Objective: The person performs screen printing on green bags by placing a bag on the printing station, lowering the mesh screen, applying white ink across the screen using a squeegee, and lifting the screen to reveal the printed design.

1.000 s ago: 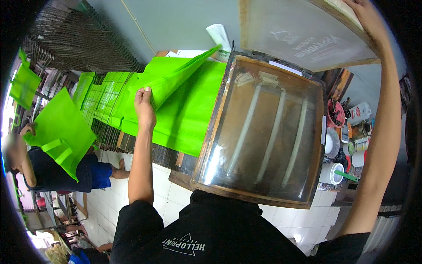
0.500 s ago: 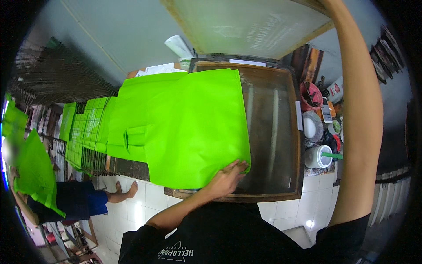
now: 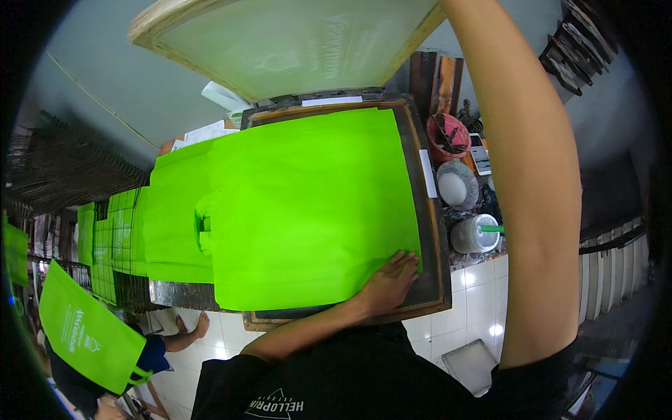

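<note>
A bright green bag lies spread over a glass-topped table, covering most of it and hanging over its left edge. Along the right edge, a dark strip of the top shows between the bag and the wooden rim. The person's left hand rests back-up on the bag's lower right corner, fingers slightly bent and reaching the bag's side edge; whether they pinch it cannot be told. The right forearm reaches up past a raised screen frame, and the right hand is cut off by the upper border, so its grip cannot be told. The frame leans above the table's upper edge (its pale mesh bears faint lettering).

The bag's handles lie beyond the table's left edge, over a pile of green bags. Past the right edge are a red bucket, a phone, a clear bowl and a white tub with a green stick. At lower left, a co-worker is partly hidden by a printed green bag.
</note>
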Tool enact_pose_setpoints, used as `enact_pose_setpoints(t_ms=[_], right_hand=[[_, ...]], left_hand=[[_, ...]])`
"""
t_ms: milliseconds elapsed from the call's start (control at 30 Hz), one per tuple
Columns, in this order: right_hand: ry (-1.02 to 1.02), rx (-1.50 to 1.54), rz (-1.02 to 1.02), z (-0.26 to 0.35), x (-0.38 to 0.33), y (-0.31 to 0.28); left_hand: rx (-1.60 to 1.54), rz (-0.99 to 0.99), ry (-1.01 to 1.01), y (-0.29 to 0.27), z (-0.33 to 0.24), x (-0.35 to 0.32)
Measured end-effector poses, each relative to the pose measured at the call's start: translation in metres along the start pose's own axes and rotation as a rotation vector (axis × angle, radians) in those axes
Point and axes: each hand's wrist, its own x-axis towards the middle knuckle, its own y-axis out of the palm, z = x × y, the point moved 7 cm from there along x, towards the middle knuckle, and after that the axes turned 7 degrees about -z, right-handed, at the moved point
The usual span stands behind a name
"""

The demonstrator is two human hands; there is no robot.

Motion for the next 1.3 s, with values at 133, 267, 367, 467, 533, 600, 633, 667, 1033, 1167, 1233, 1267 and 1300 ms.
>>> enact_pose_setpoints(t_ms=[133,267,367,467,533,600,633,667,1033,1167,1233,1267,1300], right_hand=[[-0.011,0.028,-0.005,-0.005,-0.003,0.001],[-0.050,-0.045,-0.026,-0.009,-0.003,0.001],[-0.119,-0.081,-0.040,0.003,0.002,0.004],[-0.287,-0.243,-0.005,0.005,0.007,0.017],[-0.447,-0.417,0.025,0.005,0.006,0.024],[-0.189,-0.227,0.009,0.008,0.004,0.015],[-0.054,-0.146,0.003,0.001,0.002,0.008],[-0.105,-0.210,0.017,0.000,0.004,0.010],[-0.345,-0.428,0.062,0.005,0.015,0.023],[-0.195,-0.229,-0.022,0.004,0.019,0.015],[-0.201,-0.215,-0.034,0.005,0.019,0.013],[-0.199,-0.217,-0.037,0.004,0.018,0.013],[-0.197,-0.219,-0.040,0.003,0.018,0.012]], left_hand=[[-0.051,0.080,-0.166,0.003,-0.013,0.013],[-0.068,0.065,-0.251,-0.047,-0.011,0.080],[0.141,-0.161,-0.178,-0.084,0.085,0.172],[0.606,0.027,-0.430,-0.094,0.154,0.234],[0.616,0.209,-0.563,-0.087,0.182,0.253],[0.634,0.230,-0.572,-0.087,0.199,0.260],[0.639,0.245,-0.562,-0.081,0.200,0.265],[0.621,0.225,-0.546,-0.076,0.200,0.270],[0.566,0.197,-0.648,-0.069,0.188,0.272],[0.563,0.142,-0.675,-0.075,0.199,0.273],[0.560,0.122,-0.677,-0.075,0.201,0.275],[0.556,0.114,-0.676,-0.074,0.200,0.275],[0.564,0.118,-0.693,-0.073,0.200,0.275]])
